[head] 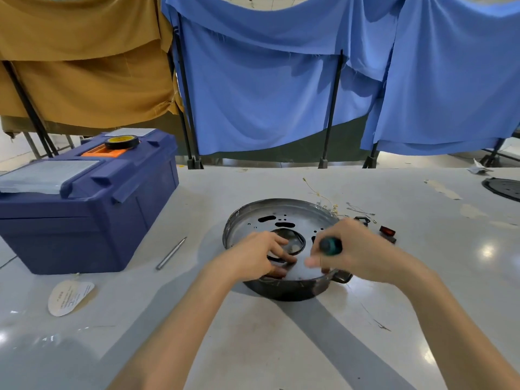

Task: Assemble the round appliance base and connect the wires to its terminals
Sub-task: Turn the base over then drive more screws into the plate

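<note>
The round metal appliance base (270, 212) lies on the table in front of me, a shallow silver pan with slots and a large centre hole. My left hand (259, 256) rests inside it with fingers spread at the edge of the centre hole. My right hand (357, 250) grips a screwdriver with a green handle (331, 245), held upright over the near right part of the base; its tip is hidden. Thin yellowish wires (323, 199) lie just behind the base. A red rocker switch (387, 230) and a small black part (362, 220) sit to the right.
A blue toolbox (84, 209) stands at the left with a roll of tape (121, 142) on its lid. A metal pen-like rod (171, 253) and a paper label (70, 296) lie near it. Another dark round plate (503, 188) sits at the far right. Cloth screens hang behind the table.
</note>
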Action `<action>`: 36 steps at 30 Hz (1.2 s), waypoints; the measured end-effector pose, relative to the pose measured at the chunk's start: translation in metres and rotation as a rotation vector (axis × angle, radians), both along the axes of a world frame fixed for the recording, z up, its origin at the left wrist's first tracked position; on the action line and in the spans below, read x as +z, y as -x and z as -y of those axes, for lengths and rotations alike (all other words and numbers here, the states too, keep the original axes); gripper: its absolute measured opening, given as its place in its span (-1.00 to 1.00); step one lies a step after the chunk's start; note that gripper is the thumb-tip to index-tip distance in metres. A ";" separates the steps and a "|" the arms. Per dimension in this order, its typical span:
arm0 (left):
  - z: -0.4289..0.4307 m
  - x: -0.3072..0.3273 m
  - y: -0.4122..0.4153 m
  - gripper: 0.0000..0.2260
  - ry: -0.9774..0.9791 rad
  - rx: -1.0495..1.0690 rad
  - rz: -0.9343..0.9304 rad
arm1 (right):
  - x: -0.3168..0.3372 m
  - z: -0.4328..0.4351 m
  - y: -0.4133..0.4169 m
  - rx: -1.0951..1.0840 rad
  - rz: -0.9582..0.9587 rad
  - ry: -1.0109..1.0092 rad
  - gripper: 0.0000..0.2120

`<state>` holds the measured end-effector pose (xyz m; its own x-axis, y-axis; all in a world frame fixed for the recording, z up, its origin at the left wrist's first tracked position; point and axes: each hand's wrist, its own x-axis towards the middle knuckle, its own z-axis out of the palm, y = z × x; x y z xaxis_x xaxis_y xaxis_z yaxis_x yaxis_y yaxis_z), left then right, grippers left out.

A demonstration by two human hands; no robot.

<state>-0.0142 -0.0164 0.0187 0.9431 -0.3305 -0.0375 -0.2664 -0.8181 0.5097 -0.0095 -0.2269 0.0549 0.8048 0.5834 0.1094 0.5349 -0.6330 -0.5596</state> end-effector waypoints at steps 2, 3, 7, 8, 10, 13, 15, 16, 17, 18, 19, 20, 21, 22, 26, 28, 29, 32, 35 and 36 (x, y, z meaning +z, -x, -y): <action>-0.001 0.000 -0.002 -0.73 0.005 0.018 -0.041 | 0.008 0.001 -0.001 -0.083 0.094 -0.339 -0.69; 0.000 0.001 -0.002 -0.73 0.005 0.031 -0.051 | 0.012 -0.001 -0.002 -0.117 0.154 -0.542 -0.69; 0.005 0.004 -0.003 -0.74 -0.045 0.058 -0.055 | 0.027 -0.009 -0.007 -0.191 0.157 -1.173 -0.60; 0.005 0.004 -0.003 -0.74 -0.050 0.067 -0.058 | 0.027 -0.012 -0.008 -0.198 0.040 -1.288 -0.58; 0.005 0.003 -0.002 -0.73 -0.049 0.084 -0.065 | 0.025 -0.016 -0.010 -0.174 -0.228 -1.439 -0.57; 0.004 0.000 -0.001 -0.73 -0.029 0.098 -0.072 | 0.010 -0.019 -0.012 -0.128 -0.407 -1.440 -0.60; 0.003 -0.002 -0.001 -0.73 -0.014 0.102 -0.074 | 0.002 -0.022 -0.012 -0.107 -0.435 -1.430 -0.60; 0.003 -0.002 -0.001 -0.73 -0.008 0.104 -0.078 | 0.000 -0.024 -0.012 -0.100 -0.442 -1.431 -0.60; 0.003 -0.003 -0.002 -0.73 -0.001 0.106 -0.083 | -0.002 -0.026 -0.012 -0.094 -0.450 -1.431 -0.59; 0.003 -0.003 -0.002 -0.72 0.007 0.108 -0.086 | -0.004 -0.027 -0.013 -0.090 -0.456 -1.430 -0.59; 0.002 -0.003 -0.003 -0.73 0.014 0.110 -0.088 | -0.005 -0.028 -0.013 -0.087 -0.460 -1.428 -0.59; 0.002 -0.003 -0.003 -0.73 0.021 0.110 -0.089 | -0.006 -0.028 -0.014 -0.085 -0.463 -1.423 -0.59; 0.003 -0.004 -0.003 -0.74 0.028 0.109 -0.089 | -0.007 -0.029 -0.014 -0.084 -0.467 -1.420 -0.59; 0.003 -0.004 -0.004 -0.74 0.035 0.106 -0.091 | -0.008 -0.029 -0.014 -0.082 -0.471 -1.417 -0.59; 0.002 -0.004 -0.003 -0.74 0.051 0.116 -0.103 | -0.007 -0.029 -0.013 -0.070 -0.468 -1.398 -0.60; 0.002 -0.005 -0.004 -0.74 0.050 0.116 -0.109 | -0.005 -0.028 -0.013 -0.058 -0.457 -1.396 -0.60; 0.002 -0.005 -0.004 -0.74 0.051 0.113 -0.111 | -0.004 -0.027 -0.013 -0.054 -0.454 -1.394 -0.60; 0.003 -0.006 -0.004 -0.74 0.048 0.107 -0.112 | -0.005 -0.027 -0.011 -0.054 -0.448 -1.377 -0.60; 0.003 -0.005 -0.004 -0.74 0.046 0.109 -0.108 | -0.005 -0.027 -0.009 -0.059 -0.430 -1.339 -0.58; 0.003 -0.005 -0.003 -0.74 0.047 0.109 -0.105 | -0.005 -0.028 -0.007 -0.049 -0.412 -1.315 -0.57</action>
<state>-0.0108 -0.0189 0.0133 0.9652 -0.2300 -0.1247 -0.1204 -0.8138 0.5685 -0.0026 -0.1990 0.0501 0.9299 0.2074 0.3038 0.1787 0.4672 -0.8659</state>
